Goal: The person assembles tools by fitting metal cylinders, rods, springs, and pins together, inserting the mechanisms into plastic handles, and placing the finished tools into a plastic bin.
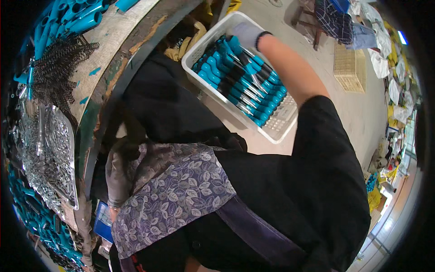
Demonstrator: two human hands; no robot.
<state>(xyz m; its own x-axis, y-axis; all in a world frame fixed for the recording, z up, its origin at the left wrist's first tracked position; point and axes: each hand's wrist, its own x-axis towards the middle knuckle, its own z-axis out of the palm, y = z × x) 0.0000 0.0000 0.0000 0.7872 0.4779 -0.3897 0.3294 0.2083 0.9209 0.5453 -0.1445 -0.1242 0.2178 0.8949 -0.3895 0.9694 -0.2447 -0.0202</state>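
Now, right hand (pixel 247 35), gloved, rests at 12 o'clock on teal-and-black tools (pixel 242 79) in white crate (pixel 199 47), grip not clear | left hand (pixel 118 174), gloved, at 8 o'clock by lap, closure not clear | progress: crate about three quarters filled in neat rows, its 4 o'clock end bare | black springs (pixel 61 59) at 10 o'clock on bench.

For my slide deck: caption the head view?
Gloved right hand reaches into white crate of blue-handled tools.
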